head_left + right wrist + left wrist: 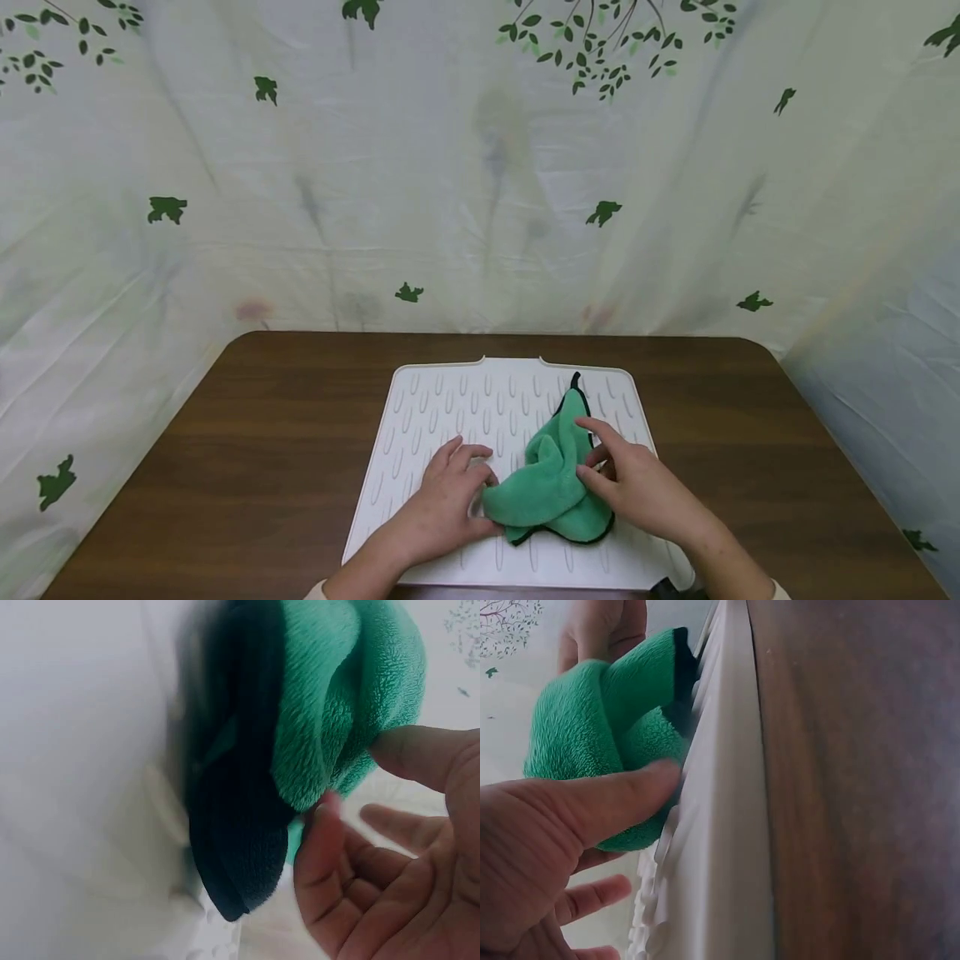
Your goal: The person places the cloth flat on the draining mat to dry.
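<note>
A green plush cloth (551,479) with black edging and a small black loop at its far tip lies crumpled on a white drying mat (438,421) with raised ribs. At its left end, my left hand (450,496) pinches the cloth between thumb and fingers; in the left wrist view the thumb (641,787) lies along the green pile (570,727). On the other side, my right hand (645,487) touches the cloth with loosely bent, spread fingers. The right wrist view shows its thumb (420,754) against the folds (315,712), and dark edging hanging beside the fingers.
The mat lies on a brown wooden table (285,442), near its front edge. A pale curtain (450,167) with green leaf prints hangs behind and around the table. Something small and black (667,589) shows at the mat's front right corner.
</note>
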`<act>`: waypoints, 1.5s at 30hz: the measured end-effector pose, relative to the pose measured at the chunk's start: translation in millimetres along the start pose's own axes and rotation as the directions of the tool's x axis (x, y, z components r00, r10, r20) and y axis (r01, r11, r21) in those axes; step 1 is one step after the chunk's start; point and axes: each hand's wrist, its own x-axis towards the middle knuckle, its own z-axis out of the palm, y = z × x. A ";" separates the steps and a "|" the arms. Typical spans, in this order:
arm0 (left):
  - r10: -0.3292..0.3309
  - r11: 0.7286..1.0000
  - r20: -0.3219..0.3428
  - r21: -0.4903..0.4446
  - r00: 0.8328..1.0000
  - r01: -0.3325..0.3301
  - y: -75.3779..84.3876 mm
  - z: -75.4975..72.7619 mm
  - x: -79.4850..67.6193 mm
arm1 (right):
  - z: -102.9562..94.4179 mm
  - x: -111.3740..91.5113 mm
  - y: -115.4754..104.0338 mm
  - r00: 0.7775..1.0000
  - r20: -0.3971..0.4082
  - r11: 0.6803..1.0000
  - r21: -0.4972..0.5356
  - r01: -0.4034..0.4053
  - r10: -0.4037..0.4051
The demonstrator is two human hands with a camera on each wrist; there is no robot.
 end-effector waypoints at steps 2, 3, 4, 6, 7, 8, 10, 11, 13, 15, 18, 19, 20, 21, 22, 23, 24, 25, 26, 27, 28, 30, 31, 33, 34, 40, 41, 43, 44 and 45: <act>0.016 1.000 -0.017 0.000 1.000 -0.016 -0.5 -1.0 0.6 | 1.2 -0.7 -1.5 0.999 -0.003 0.999 0.021 0.036 -0.036; 0.019 1.000 -0.022 -0.006 1.000 -0.020 -1.0 -2.0 1.0 | 1.5 -1.0 -2.2 0.999 -0.011 0.998 0.026 0.052 -0.052; 0.025 1.000 -0.030 -0.014 0.999 -0.025 -1.7 -3.4 1.5 | 1.5 -1.3 -3.1 0.998 -0.022 0.997 0.029 0.065 -0.064; 0.030 0.999 -0.061 -0.029 0.998 -0.032 -4.1 -6.7 2.8 | 1.5 -1.7 -4.4 0.995 -0.064 0.996 0.026 0.083 -0.081; 0.036 0.998 -0.086 -0.038 0.996 -0.039 -6.0 -8.7 3.4 | 1.3 -1.9 -5.1 0.991 -0.098 0.996 0.019 0.093 -0.090; 0.036 0.998 -0.115 -0.043 0.993 -0.041 -7.6 -11.2 4.0 | 1.1 -1.9 -5.6 0.985 -0.137 0.994 0.012 0.105 -0.102; 0.020 0.997 -0.171 -0.070 0.985 -0.032 -10.1 -18.1 5.3 | 0.3 -2.2 -7.0 0.966 -0.229 0.992 -0.012 0.123 -0.122; 0.010 0.996 -0.204 -0.085 0.979 -0.028 -11.4 -21.9 5.6 | 0.0 -2.4 -7.5 0.950 -0.280 0.990 -0.029 0.137 -0.140; -0.013 0.993 -0.265 -0.117 0.964 -0.019 -13.1 -30.3 6.0 | -0.1 -3.2 -8.4 0.906 -0.383 0.984 -0.061 0.170 -0.180; -0.033 0.988 -0.311 -0.156 0.950 -0.017 -14.2 -38.8 5.8 | -0.4 -3.4 -9.1 0.867 -0.454 0.979 -0.080 0.190 -0.205; -0.033 0.983 -0.329 -0.183 0.944 -0.030 -16.6 -48.1 3.9 | -0.7 -2.8 -9.6 0.865 -0.459 0.979 -0.096 0.179 -0.203; -0.030 0.982 -0.314 -0.189 0.949 -0.032 -17.5 -50.3 3.0 | -1.2 -2.3 -9.7 0.883 -0.432 0.982 -0.106 0.154 -0.185; -0.034 0.981 -0.290 -0.190 0.956 -0.023 -18.1 -52.0 2.1 | -1.8 -1.9 -9.7 0.906 -0.392 0.986 -0.116 0.121 -0.158; -0.046 0.981 -0.260 -0.195 0.965 -0.005 -18.7 -53.1 1.2 | -2.2 -1.6 -9.5 0.930 -0.345 0.988 -0.131 0.088 -0.129; -0.061 0.980 -0.228 -0.198 0.972 0.015 -19.2 -53.9 0.5 | -2.6 -1.4 -9.2 0.949 -0.299 0.987 -0.151 0.056 -0.100; -0.075 0.980 -0.202 -0.197 0.977 0.035 -20.1 -53.9 0.3 | -2.9 -1.3 -8.8 0.962 -0.261 0.986 -0.165 0.031 -0.074; -0.097 0.980 -0.180 -0.189 0.979 0.062 -20.9 -53.7 0.5 | -3.2 -1.2 -8.5 0.971 -0.234 0.984 -0.177 0.014 -0.056; -0.119 0.980 -0.166 -0.175 0.979 0.090 -21.6 -53.3 1.0 | -3.6 -1.2 -8.2 0.975 -0.218 0.981 -0.194 0.006 -0.050; -0.145 0.980 -0.155 -0.160 0.977 0.120 -22.4 -52.6 1.8 | -3.8 -1.2 -8.1 0.976 -0.214 0.980 -0.198 0.007 -0.050; -0.168 0.978 -0.147 -0.146 0.975 0.146 -23.3 -51.8 2.6 | -3.8 -1.1 -7.9 0.973 -0.224 0.980 -0.199 0.015 -0.061; -0.183 0.978 -0.143 -0.123 0.973 0.166 -24.1 -50.5 3.8 | -3.8 -1.2 -7.6 0.967 -0.244 0.980 -0.197 0.030 -0.078; -0.219 0.974 -0.127 -0.082 0.968 0.209 -25.1 -48.5 5.1 | -3.5 -1.3 -7.3 0.948 -0.294 0.979 -0.192 0.069 -0.124; -0.231 0.972 -0.115 -0.070 0.966 0.224 -25.5 -47.9 5.2 | -3.1 -1.3 -7.2 0.936 -0.320 0.978 -0.188 0.086 -0.143; -0.247 0.968 -0.084 -0.059 0.965 0.242 -26.5 -47.0 5.0 | -2.4 -0.6 -6.7 0.911 -0.373 0.976 -0.182 0.115 -0.177; -0.248 0.968 -0.067 -0.049 0.966 0.245 -26.9 -46.8 4.5 | -2.1 -0.3 -6.5 0.897 -0.399 0.976 -0.180 0.126 -0.190; -0.182 0.983 0.043 0.029 0.982 0.181 -28.2 -45.9 -0.4 | -1.6 0.8 -5.4 0.852 -0.495 0.983 -0.152 0.105 -0.168; -0.166 0.985 0.046 0.045 0.985 0.164 -28.4 -45.6 -0.5 | -1.5 0.6 -5.4 0.852 -0.498 0.984 -0.146 0.099 -0.160; -0.140 0.988 0.029 0.074 0.990 0.138 -28.3 -45.4 0.4 | -1.5 0.4 -5.3 0.850 -0.503 0.985 -0.139 0.098 -0.155; -0.136 0.987 0.011 0.082 0.991 0.135 -28.3 -45.9 1.1 | -1.6 0.2 -5.4 0.845 -0.510 0.985 -0.140 0.101 -0.159; -0.139 0.987 -0.009 0.080 0.990 0.139 -28.1 -47.1 1.8 | -1.7 -0.1 -5.3 0.838 -0.520 0.984 -0.141 0.106 -0.164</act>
